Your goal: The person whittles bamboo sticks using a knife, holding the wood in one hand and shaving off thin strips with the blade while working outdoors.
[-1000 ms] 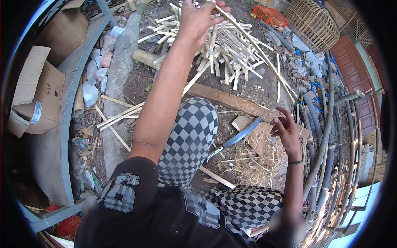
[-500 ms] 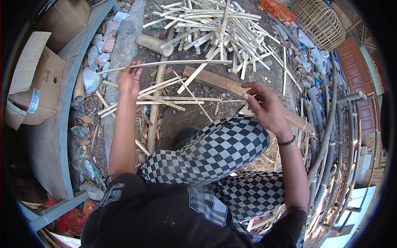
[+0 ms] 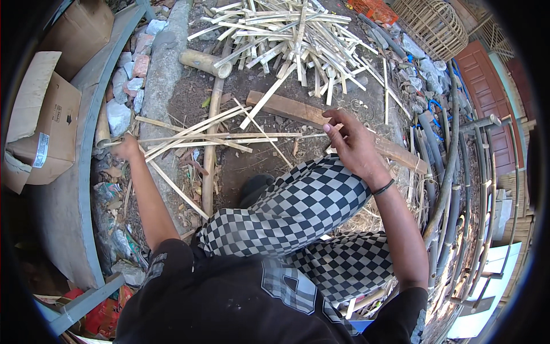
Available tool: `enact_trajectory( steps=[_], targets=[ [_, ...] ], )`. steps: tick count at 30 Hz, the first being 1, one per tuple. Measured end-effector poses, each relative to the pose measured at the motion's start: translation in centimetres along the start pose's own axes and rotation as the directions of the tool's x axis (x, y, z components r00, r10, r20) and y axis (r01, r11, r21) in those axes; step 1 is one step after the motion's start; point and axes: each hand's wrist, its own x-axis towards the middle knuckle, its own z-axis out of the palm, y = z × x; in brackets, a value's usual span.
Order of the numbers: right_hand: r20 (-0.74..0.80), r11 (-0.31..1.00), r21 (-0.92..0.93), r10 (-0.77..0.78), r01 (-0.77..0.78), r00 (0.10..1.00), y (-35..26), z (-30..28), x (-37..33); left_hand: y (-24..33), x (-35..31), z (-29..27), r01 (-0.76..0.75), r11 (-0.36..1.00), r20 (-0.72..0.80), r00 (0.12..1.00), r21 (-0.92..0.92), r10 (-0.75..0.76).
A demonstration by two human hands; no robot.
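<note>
My left hand [image 3: 127, 148], blurred by motion, is low at the left. It appears closed round one end of a thin bamboo strip [image 3: 166, 139], whose tip pokes out past the hand. That strip runs rightward over several other bamboo strips [image 3: 229, 141] lying crossed on the ground and on a bamboo pole [image 3: 214, 114]. Above my checkered knee is my right hand [image 3: 356, 148], its thumb and forefinger apart and no strip between them. Beside it lies a squared wooden block [image 3: 286, 109]. A thin grey edge, perhaps a blade, shows just left of this hand.
A large heap of bamboo strips [image 3: 292, 34] lies ahead. A short bamboo piece [image 3: 205, 62] rests near it. At the left stand a grey bench [image 3: 69, 212] and a cardboard box [image 3: 57, 120]. Poles [image 3: 458, 172] line the right; a woven basket [image 3: 432, 26] is at the far right.
My left hand has swung down and to the left, bringing the bamboo strip from above onto the crossed strips. My right hand stays near the knee, and the view has shifted slightly.
</note>
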Motion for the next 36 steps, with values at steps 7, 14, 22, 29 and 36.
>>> enact_trajectory(
  steps=[7, 14, 22, 29, 36],
  targets=[
    [0.02, 0.998, -0.053, -0.043, 0.044, 0.999, -0.7, -0.4, 0.2, 3.1, -10.4, 9.3, -0.736, 0.599, 0.0, 0.631, 0.315, 0.776],
    [-0.001, 0.994, -0.093, -0.051, 0.051, 0.999, 1.0, -0.6, -0.1, -1.2, -23.1, 23.1, -0.841, 0.349, 0.811, 0.514, 0.413, 0.279],
    [0.042, 0.996, -0.086, -0.006, 0.01, 0.999, 1.3, -0.3, -0.4, -3.0, -21.8, 23.2, -0.803, 0.429, 0.773, 0.559, 0.415, 0.3],
    [0.057, 0.997, -0.081, 0.003, 0.001, 0.998, 1.4, -1.1, -0.7, 11.1, -23.8, 17.8, -0.863, 0.367, 0.827, 0.466, 0.347, 0.315],
    [-0.011, 0.985, -0.14, -0.105, 0.102, 0.994, 2.6, -0.3, -0.6, 14.8, -22.0, 14.9, -0.875, 0.239, 0.751, 0.485, 0.421, 0.449]
  ],
)
